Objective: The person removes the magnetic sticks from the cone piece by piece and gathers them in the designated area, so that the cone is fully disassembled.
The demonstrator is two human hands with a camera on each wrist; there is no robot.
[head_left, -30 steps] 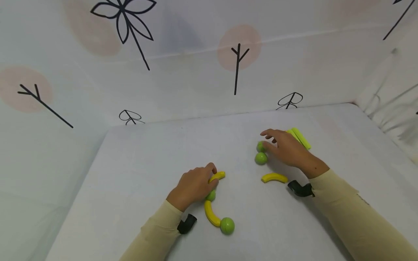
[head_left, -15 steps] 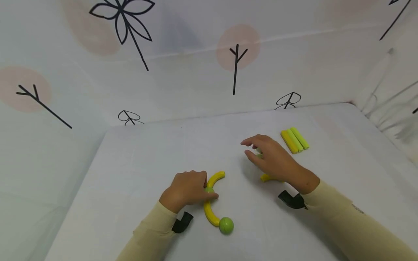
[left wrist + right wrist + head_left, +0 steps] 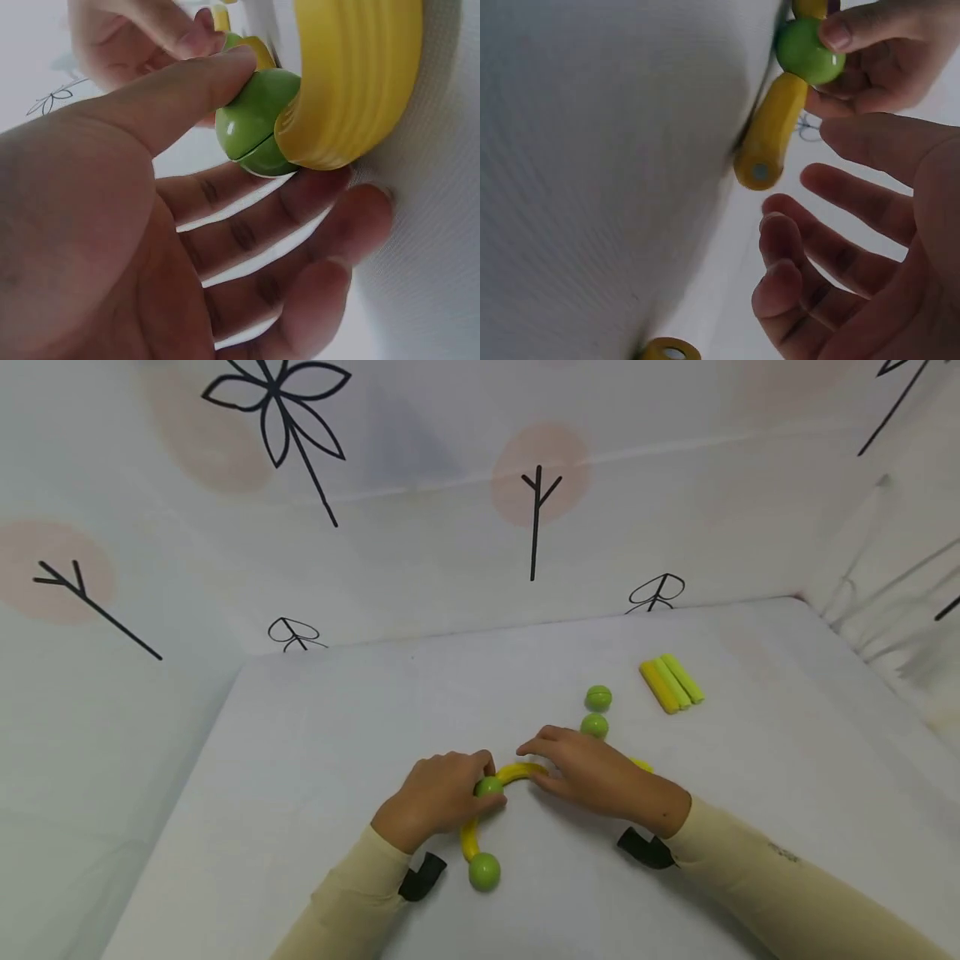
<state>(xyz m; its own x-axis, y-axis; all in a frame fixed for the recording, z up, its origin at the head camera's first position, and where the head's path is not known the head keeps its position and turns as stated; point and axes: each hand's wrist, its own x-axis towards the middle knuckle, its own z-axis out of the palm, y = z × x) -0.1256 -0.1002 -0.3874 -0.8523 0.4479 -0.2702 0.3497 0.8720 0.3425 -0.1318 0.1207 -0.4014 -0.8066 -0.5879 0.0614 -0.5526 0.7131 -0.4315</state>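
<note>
My left hand (image 3: 435, 797) pinches a green ball (image 3: 489, 787) between thumb and fingers. A yellow curved rod (image 3: 521, 772) reaches right from this ball, and a second yellow curved rod (image 3: 360, 75) runs from it toward me, partly hidden by the hand in the head view. Another green ball (image 3: 484, 872) sits at that rod's near end. My right hand (image 3: 588, 772) hovers around the free end of the upper rod, thumb and fingers spread. In the right wrist view, that end shows a small metal disc, with the fingertips just short of it.
Two loose green balls (image 3: 598, 697) lie beyond my right hand. A third yellow curved rod (image 3: 642, 765) is mostly hidden behind that hand. Farther right, three straight rods (image 3: 671, 683), one yellow and two lime, lie side by side on the white cloth (image 3: 360, 710).
My right hand has come left and nearer from the loose balls to the upper rod's end. The joined pieces have turned: the upper rod swung right and the near ball shifted left.
</note>
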